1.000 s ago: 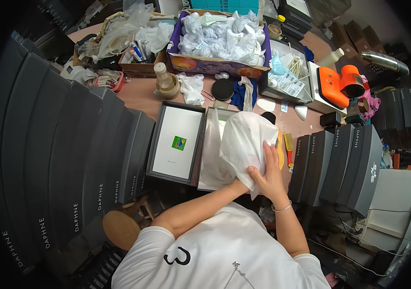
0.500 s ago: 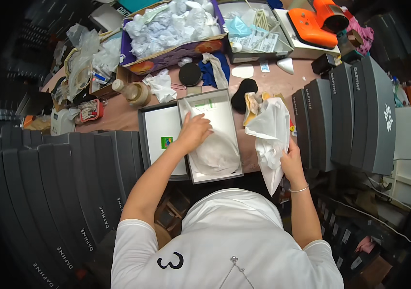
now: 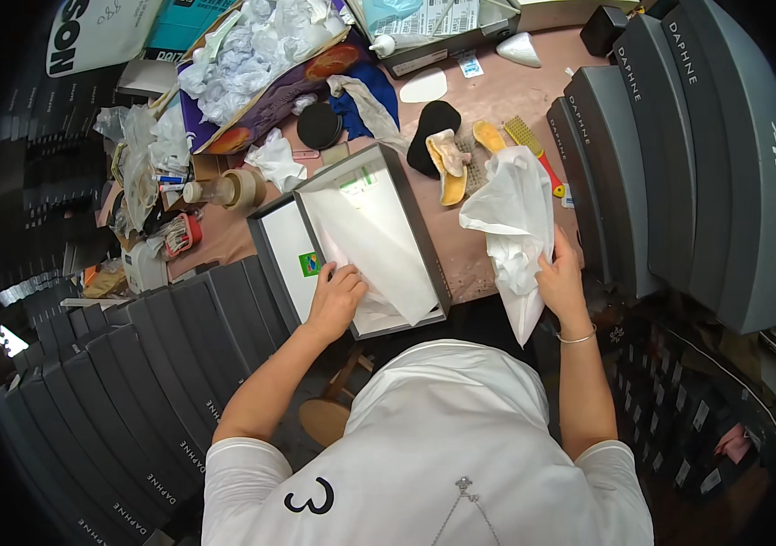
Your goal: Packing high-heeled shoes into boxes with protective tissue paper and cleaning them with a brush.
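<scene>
An open grey shoe box [image 3: 438, 287] with a white inside stands before me. White tissue paper [image 3: 379, 241] lies slantwise in it, covering most of what is beneath. My left hand [image 3: 337, 296] is at the box's near left side, fingers bent and closed on the tissue's edge. Left of the box lies its lid [image 3: 286, 238], white side up with a green sticker. To the right of the box, my right hand [image 3: 563, 282] grips a crumpled sheet of white paper [image 3: 513, 214] that hangs down past the table edge.
Grey shoe boxes stand in rows at left [image 3: 161, 364] and right [image 3: 688, 164]. Behind are a purple carton [image 3: 251, 123] of crumpled paper, a round black tin [image 3: 319, 126], a bottle [image 3: 224, 190], a black pad [image 3: 433, 136], yellow sponges [image 3: 453, 189] and a brush [image 3: 534, 146].
My left hand has moved from over the box down to its near left side. The tissue now lies slantwise over the box. My right hand still holds the crumpled paper.
</scene>
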`<action>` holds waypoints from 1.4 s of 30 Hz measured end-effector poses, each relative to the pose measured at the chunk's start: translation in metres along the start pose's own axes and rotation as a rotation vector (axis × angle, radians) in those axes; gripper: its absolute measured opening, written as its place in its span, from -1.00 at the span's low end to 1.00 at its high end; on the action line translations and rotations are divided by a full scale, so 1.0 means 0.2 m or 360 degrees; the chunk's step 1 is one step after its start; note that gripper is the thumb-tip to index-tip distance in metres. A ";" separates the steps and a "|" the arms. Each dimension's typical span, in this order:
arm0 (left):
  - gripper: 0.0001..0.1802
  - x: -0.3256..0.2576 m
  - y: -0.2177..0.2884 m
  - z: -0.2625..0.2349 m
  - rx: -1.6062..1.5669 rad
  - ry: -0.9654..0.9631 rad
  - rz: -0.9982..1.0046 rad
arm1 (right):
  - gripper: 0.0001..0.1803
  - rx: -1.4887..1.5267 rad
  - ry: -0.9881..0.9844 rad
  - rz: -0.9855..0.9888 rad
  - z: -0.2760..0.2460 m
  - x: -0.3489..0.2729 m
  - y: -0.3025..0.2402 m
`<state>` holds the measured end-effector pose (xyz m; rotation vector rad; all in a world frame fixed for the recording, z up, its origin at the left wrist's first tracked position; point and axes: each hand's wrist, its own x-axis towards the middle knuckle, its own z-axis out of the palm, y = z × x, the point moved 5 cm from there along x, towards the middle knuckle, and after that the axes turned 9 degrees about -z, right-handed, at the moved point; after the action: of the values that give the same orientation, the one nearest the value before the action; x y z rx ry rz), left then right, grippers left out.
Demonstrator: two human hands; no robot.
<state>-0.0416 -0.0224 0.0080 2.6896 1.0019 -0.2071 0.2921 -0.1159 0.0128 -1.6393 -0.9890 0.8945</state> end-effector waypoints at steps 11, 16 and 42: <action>-0.78 -0.11 -0.13 -0.11 -0.0701 0.0090 -0.0319 | -0.46 -0.1063 0.0050 -0.0291 -0.10 0.23 -0.02; -0.61 -0.06 0.05 -0.12 -0.0314 0.0044 -0.0185 | -0.30 -0.1324 -0.0322 -0.0747 0.22 0.15 -0.39; -0.53 -0.25 0.01 -0.39 -0.0894 0.0866 -0.0269 | -0.74 0.0393 -0.1168 0.0001 0.59 -0.04 -0.59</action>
<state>-0.0749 -0.0332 0.0934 2.1693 1.2039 0.7066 0.1608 -0.0586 0.0985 -1.1036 -1.2928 1.6062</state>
